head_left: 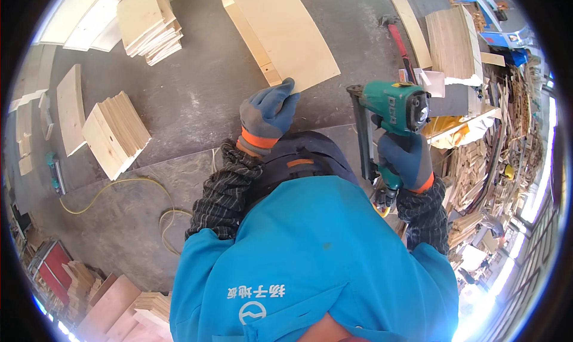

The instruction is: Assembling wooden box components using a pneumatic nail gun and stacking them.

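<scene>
A pale wooden panel [289,28] lies on the dark work table, with a narrower wooden strip [253,40] standing along its left edge. My left hand [267,110], in a blue-grey glove with an orange cuff, is closed at the near end of these boards, where strip and panel meet. My right hand [409,158], gloved alike, grips the handle of a green nail gun [391,106]. The gun is held to the right of the panel, apart from it, its long dark magazine toward the left. The fingers around the handle are partly hidden.
A red-handled hammer [399,40] lies beyond the nail gun, near a stack of boards [450,43]. More board stacks [117,130] stand at left. Another nail gun [57,173] lies at the far left with a yellow hose [140,179]. Scrap wood [477,169] is heaped at right.
</scene>
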A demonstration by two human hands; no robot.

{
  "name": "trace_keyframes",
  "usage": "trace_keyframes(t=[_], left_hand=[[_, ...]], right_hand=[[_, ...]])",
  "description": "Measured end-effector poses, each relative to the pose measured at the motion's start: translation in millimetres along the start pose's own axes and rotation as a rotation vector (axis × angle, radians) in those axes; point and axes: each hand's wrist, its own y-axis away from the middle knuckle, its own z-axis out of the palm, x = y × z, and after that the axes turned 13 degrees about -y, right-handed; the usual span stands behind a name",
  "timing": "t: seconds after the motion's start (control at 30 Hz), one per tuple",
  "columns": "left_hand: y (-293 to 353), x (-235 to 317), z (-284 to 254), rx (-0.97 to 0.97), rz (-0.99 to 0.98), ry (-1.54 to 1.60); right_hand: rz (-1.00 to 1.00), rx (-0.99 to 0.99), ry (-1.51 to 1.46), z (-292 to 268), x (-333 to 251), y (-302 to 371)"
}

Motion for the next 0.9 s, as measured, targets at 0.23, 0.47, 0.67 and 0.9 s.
trace_keyframes(t=[0.23,0.47,0.67,0.9], left_hand=[[-1.1,7.6,-3.6,-0.050,-0.042,-0.013],[6.5,3.6,-2.1,-0.031,-0.064,0.039],[5.2,3.8,-6.5,-0.061,-0.048,0.050],[5.2,3.5,-6.4,-0.062,-0.052,0.043]], right_hand=[[-0.058,-0.162,0.024,23.5,-11.9,-15.5],[-0.025,-0.247,0.148,48.7,-23.2,-31.0],[0.020,-0.269,0.177,50.9,-22.0,-35.1],[-0.001,-0.255,0.215,54.8,-24.1,-31.0]])
